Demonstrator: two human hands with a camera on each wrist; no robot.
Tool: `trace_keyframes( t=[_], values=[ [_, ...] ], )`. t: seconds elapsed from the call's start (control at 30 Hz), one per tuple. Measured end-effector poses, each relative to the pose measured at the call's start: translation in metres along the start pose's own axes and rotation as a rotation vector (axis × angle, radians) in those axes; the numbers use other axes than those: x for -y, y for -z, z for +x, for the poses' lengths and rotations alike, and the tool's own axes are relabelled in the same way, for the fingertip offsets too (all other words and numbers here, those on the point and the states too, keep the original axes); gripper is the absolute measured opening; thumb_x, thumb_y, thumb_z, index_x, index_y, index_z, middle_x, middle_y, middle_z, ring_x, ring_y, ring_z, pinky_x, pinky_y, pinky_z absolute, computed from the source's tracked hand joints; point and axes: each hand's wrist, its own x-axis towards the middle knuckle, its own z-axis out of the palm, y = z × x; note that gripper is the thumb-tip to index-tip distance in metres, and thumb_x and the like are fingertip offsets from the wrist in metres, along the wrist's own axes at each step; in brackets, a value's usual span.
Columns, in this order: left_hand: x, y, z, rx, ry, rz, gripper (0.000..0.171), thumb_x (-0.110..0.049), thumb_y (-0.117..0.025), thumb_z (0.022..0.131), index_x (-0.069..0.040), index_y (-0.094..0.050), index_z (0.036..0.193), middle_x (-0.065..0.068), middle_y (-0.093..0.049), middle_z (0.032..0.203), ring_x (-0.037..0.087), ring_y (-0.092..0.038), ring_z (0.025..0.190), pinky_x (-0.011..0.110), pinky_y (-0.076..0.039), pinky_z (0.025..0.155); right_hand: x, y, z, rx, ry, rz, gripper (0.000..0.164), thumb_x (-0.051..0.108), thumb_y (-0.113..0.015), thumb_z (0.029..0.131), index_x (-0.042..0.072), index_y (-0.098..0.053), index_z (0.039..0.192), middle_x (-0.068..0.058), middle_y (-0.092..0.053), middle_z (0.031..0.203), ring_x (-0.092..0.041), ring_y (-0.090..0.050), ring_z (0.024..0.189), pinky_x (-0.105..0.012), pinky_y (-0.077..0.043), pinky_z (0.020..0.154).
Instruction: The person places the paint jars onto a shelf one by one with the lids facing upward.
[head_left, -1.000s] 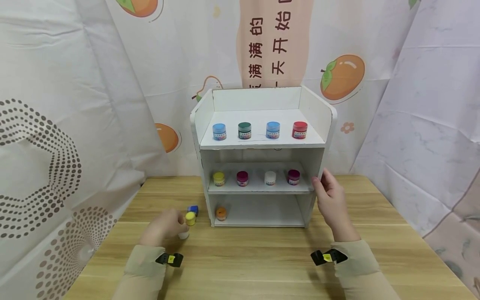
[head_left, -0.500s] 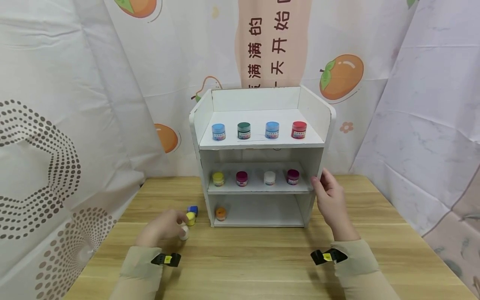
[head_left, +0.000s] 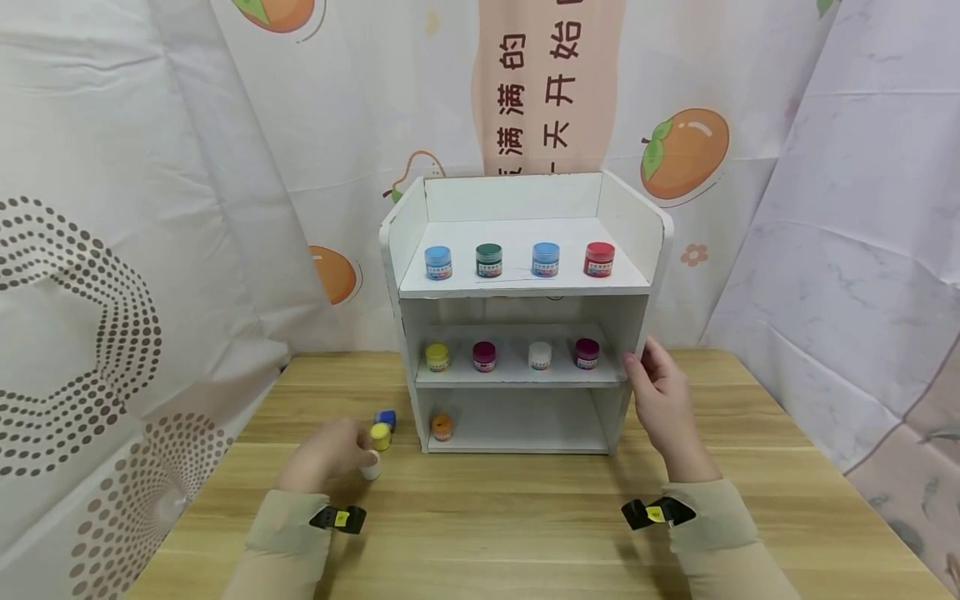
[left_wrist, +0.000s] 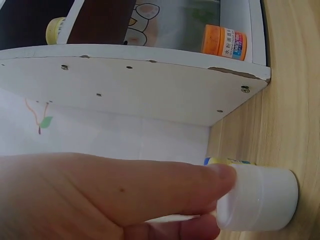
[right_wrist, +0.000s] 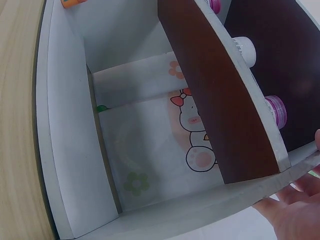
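My left hand (head_left: 326, 454) pinches a small white paint jar (left_wrist: 265, 197) by its lid end, thumb and fingers on it; the jar is down at the wooden table, left of the shelf. Just beyond it are a yellow jar (head_left: 381, 437) and a blue jar (head_left: 386, 419), both mostly hidden in the left wrist view. My right hand (head_left: 663, 400) holds the right side panel of the white shelf (head_left: 525, 292), thumb at the front edge and fingers behind. An orange jar (left_wrist: 224, 42) stands at the left end of the bottom shelf level.
Along the top level stand two light blue jars (head_left: 438, 263), a dark green jar (head_left: 489, 261) and a red jar (head_left: 599, 260). The middle level bears a yellow-lidded jar (head_left: 437, 357), a white jar (head_left: 540, 356) and two purple jars (head_left: 484, 357). A printed curtain (head_left: 337, 125) hangs behind.
The white jar under my left hand has shifted slightly right and shows more of itself. My left hand moved a little left, then back. My right hand stays on the shelf.
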Motion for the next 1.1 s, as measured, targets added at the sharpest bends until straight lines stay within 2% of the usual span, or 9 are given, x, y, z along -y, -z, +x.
trace_keyframes(
  t=[0.1,0.17,0.27,0.4,0.5,0.67,0.87,0.97,1.1],
  values=[
    [-0.001,0.0005,0.0006,0.01,-0.03,-0.007,0.01,-0.013,-0.073,0.08,-0.01,-0.065,0.084,0.001,-0.058,0.078,0.018,-0.051,0.069,0.035,-0.045,0.059,-0.0002,0.0004,-0.0001,0.004,0.012,-0.004,0.037,0.012,-0.053,0.099,0.009,-0.051,0.136,-0.019,-0.059,0.119,-0.028,-0.055,0.102,-0.014,-0.046,0.078],
    [-0.0013,0.0003,0.001,0.014,-0.042,-0.01,0.017,-0.014,-0.074,0.079,-0.009,-0.067,0.093,0.003,-0.06,0.085,0.018,-0.053,0.076,0.038,-0.048,0.066,-0.0001,0.0007,-0.0001,0.005,0.013,-0.01,0.037,0.012,-0.053,0.099,0.01,-0.051,0.136,-0.018,-0.06,0.119,-0.027,-0.055,0.101,-0.014,-0.046,0.078],
    [-0.001,-0.0005,0.0017,0.01,-0.043,-0.011,0.026,-0.02,-0.074,0.08,-0.005,-0.067,0.1,0.005,-0.062,0.091,0.018,-0.054,0.077,0.039,-0.049,0.067,0.0004,0.0011,0.0,0.003,0.008,-0.019,0.037,0.014,-0.053,0.099,0.012,-0.051,0.136,-0.016,-0.06,0.119,-0.023,-0.056,0.102,-0.014,-0.046,0.078],
    [-0.0002,-0.0029,0.0026,0.01,0.009,-0.004,0.021,-0.027,-0.072,0.084,-0.008,-0.063,0.081,0.003,-0.059,0.076,0.016,-0.051,0.062,0.031,-0.042,0.052,0.0009,0.0015,-0.0002,0.002,0.001,-0.035,0.036,0.018,-0.053,0.1,0.015,-0.052,0.136,-0.013,-0.06,0.118,-0.021,-0.056,0.102,-0.014,-0.046,0.079],
    [-0.0011,-0.0043,0.0029,0.01,0.024,0.004,0.023,-0.026,-0.072,0.085,-0.011,-0.059,0.073,0.001,-0.055,0.068,0.015,-0.048,0.057,0.028,-0.038,0.048,0.0017,0.0016,-0.0006,0.004,0.002,-0.042,0.036,0.019,-0.053,0.1,0.016,-0.052,0.136,-0.013,-0.06,0.118,-0.021,-0.056,0.102,-0.014,-0.046,0.079],
    [-0.0043,-0.0032,0.0022,0.012,-0.017,-0.007,0.012,-0.016,-0.073,0.081,-0.01,-0.066,0.088,0.001,-0.059,0.08,0.017,-0.052,0.069,0.036,-0.047,0.061,0.002,0.0017,-0.0006,0.006,0.004,-0.037,0.036,0.019,-0.053,0.1,0.017,-0.051,0.136,-0.012,-0.06,0.119,-0.021,-0.055,0.103,-0.014,-0.046,0.08],
    [-0.0048,-0.0027,0.0026,-0.011,-0.068,-0.033,0.018,-0.008,-0.07,0.08,-0.009,-0.066,0.098,0.002,-0.06,0.089,0.018,-0.052,0.077,0.039,-0.047,0.068,0.0024,0.0018,-0.0012,0.009,0.008,-0.027,0.037,0.018,-0.053,0.1,0.016,-0.05,0.137,-0.013,-0.059,0.122,-0.021,-0.055,0.106,-0.014,-0.046,0.082],
    [-0.0053,-0.0018,0.0035,-0.045,-0.057,-0.043,0.01,-0.017,-0.068,0.086,-0.009,-0.064,0.091,0.004,-0.059,0.082,0.018,-0.052,0.07,0.036,-0.046,0.059,0.0023,0.0021,-0.0013,0.01,0.009,-0.034,0.037,0.018,-0.052,0.1,0.017,-0.05,0.137,-0.012,-0.059,0.122,-0.021,-0.055,0.106,-0.014,-0.046,0.082],
    [-0.0057,-0.0031,0.005,-0.054,0.01,-0.02,0.026,-0.031,-0.068,0.088,-0.011,-0.056,0.074,0.002,-0.053,0.065,0.016,-0.048,0.054,0.03,-0.038,0.045,0.0018,0.0028,-0.0011,0.017,0.003,-0.03,0.038,0.018,-0.052,0.1,0.017,-0.049,0.138,-0.012,-0.058,0.122,-0.022,-0.054,0.106,-0.014,-0.046,0.082]
  ],
)
